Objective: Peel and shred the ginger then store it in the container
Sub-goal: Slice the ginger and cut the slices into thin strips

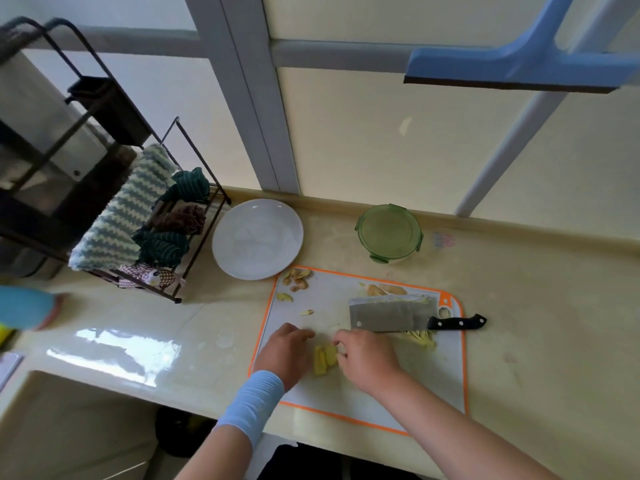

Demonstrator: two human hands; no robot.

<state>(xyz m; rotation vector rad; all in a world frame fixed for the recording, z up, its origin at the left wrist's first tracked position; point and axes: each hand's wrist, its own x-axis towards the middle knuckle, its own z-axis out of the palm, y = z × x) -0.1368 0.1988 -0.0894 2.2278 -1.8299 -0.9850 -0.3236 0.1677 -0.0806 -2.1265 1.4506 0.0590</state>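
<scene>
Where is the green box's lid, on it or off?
On. The green lid lies flat over the whole top of the round container. Whether its clips are snapped down cannot be told.

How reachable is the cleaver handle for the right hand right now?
Likely yes. The cleaver handle juts past the right edge of the cutting board, beyond and right of the right hand; only low shredded ginger lies between them.

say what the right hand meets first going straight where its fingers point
Likely the ginger slices, right at the right hand's fingertips on the cutting board; the left hand lies just beyond.
</scene>
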